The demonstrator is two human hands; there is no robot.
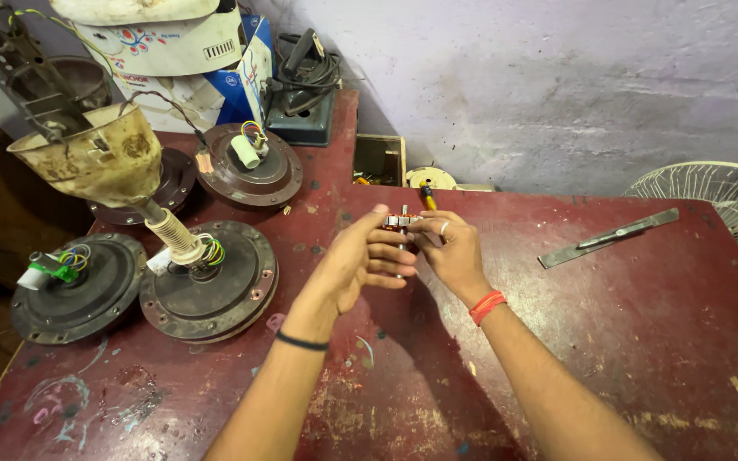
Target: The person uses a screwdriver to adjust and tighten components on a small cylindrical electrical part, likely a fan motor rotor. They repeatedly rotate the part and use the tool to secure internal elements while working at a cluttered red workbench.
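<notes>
Where hands (403,252) meet, worn red table (625,341) fronts lilac wall (540,85).

The small silvery metal part (400,222) pinched between my left hand (360,260) and right hand (450,252) looks bright and ribbed. The dark red painted worktable (608,341) is matt, scuffed and chipped. The round dark metal fan motor housings (208,282) are dull and grimy. The flat grey steel strip (608,236) shows a smooth satin finish.
</notes>
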